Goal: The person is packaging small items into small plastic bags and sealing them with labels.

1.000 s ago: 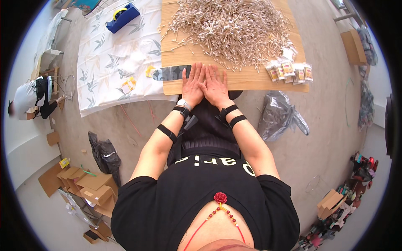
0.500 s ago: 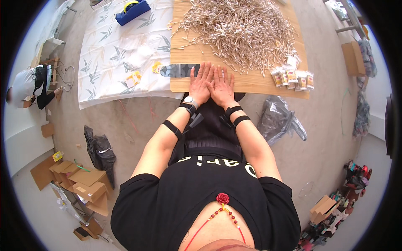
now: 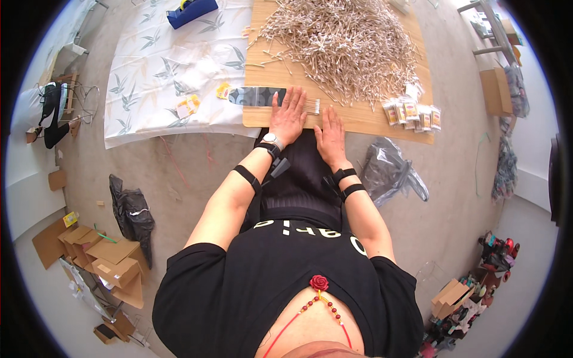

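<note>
Now separated, no longer side by side: left hand [image 3: 288,113] pressing flat on clear bag [image 3: 258,95] lying lengthwise along the board [image 3: 358,122] edge; right hand [image 3: 331,131] resting open, empty, just right of it.

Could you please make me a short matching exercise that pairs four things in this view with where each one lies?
Things:
1. heap of thin sticks
2. blue tape dispenser
3. small filled packets
4. left hand

Places:
A. on the leaf-print sheet, at its far end
B. on the clear bag at the board's near edge
C. spread over the far half of the wooden board
D. in a row at the board's near right corner

Pairs: 1-C, 2-A, 3-D, 4-B
</note>
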Demonstrator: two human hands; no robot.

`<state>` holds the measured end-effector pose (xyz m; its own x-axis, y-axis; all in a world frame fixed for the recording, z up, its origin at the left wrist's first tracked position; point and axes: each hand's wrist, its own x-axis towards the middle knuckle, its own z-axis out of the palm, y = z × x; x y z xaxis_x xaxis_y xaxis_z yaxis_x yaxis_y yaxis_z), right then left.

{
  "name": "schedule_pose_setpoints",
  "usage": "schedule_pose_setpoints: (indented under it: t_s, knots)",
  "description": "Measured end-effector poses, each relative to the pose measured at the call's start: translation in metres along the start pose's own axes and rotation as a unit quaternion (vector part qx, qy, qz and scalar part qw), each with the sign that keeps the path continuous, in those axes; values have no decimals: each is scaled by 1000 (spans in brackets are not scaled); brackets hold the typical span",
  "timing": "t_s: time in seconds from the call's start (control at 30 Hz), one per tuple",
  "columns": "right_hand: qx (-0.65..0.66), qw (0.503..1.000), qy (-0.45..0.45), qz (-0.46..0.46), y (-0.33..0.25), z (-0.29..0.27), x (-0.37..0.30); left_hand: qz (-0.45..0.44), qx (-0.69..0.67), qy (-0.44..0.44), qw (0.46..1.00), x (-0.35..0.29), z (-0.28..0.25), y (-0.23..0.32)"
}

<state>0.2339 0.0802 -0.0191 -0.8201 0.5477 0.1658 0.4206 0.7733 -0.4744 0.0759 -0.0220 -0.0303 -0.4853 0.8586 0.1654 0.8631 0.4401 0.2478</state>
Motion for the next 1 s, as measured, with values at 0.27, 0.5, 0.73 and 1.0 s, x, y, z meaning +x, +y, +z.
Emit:
schedule_pose_setpoints:
  t_s: [0.27, 0.5, 0.73, 1.0]
  knots:
    - [-107, 992, -58, -23, -6, -7, -5, 1, -2, -4, 1000, 2, 0, 2]
    - [-141, 989, -52, -17, -13, -2, -3, 2, -11, -4, 1000, 1, 1, 1]
    - [-171, 984, -43, -22, -13, -1, 0, 7, -13, 3, 1000, 2, -1, 2]
    - [-172, 983, -45, -34, -14, -4, 1, 4, -21, 4, 1000, 3, -4, 2]
